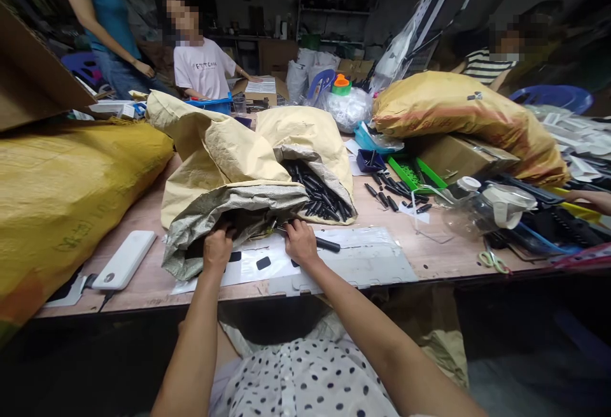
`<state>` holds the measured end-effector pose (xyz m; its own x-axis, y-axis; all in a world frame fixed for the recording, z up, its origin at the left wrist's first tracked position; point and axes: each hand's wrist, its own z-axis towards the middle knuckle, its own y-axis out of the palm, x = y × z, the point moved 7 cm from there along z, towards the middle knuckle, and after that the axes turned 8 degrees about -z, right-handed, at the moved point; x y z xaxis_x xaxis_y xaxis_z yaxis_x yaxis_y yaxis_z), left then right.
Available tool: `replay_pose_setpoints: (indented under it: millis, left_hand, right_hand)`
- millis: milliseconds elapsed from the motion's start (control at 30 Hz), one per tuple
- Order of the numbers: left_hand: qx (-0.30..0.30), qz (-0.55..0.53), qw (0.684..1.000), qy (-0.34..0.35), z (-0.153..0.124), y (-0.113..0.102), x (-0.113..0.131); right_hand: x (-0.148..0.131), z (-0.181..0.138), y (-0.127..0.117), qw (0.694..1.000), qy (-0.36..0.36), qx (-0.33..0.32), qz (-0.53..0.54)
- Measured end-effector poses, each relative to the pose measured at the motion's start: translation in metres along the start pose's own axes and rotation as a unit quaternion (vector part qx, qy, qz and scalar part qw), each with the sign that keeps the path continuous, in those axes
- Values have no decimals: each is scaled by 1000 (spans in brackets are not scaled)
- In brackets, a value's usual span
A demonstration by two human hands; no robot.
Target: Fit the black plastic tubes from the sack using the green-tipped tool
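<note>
My left hand [218,249] is closed at the open mouth of a cream woven sack [217,156] with a grey lining. Its fingers are partly hidden, and I cannot make out what they hold. My right hand [300,242] is closed around a slim black rod-like piece [328,245], which sticks out to the right. A shiny tip shows on the other side of that hand, by the sack's mouth. Just behind, a second cream sack [305,127] lies open, with many black tubular parts [317,194] in it. A white sheet [367,251] with dark patches lies under my hands.
A yellow sack [71,207] and a white power bank [125,261] are at left. To the right are loose black parts [392,203], a green tray [415,174], a clear jug [477,210] and scissors [494,260]. Other people stand or sit across the table.
</note>
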<state>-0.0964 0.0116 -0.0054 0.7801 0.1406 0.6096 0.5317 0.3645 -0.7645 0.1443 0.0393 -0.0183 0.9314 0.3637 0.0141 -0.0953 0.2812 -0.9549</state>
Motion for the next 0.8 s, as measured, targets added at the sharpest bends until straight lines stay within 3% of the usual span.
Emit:
replay_pose_setpoints:
  millis: [100, 200, 267, 433, 633, 800]
  left_hand:
    - [10, -35, 991, 127, -26, 5, 40]
    - [-45, -43, 973, 224, -61, 23, 73]
    - [-93, -22, 964, 250, -79, 38, 84]
    - [-110, 3, 969, 221, -86, 49, 79]
    - [-91, -100, 980, 146, -72, 43, 52]
    - [-105, -146, 977, 112, -67, 46, 46]
  right_hand:
    - [0, 0, 0, 1000, 2, -4, -1]
    - [0, 1, -1, 1000, 2, -7, -1]
    - [1, 2, -1, 1000, 4, -11, -1]
    - [2, 2, -5, 1000, 5, -24, 3]
    - [6, 3, -6, 998, 13, -50, 20]
    - [17, 4, -12, 995, 27, -63, 74]
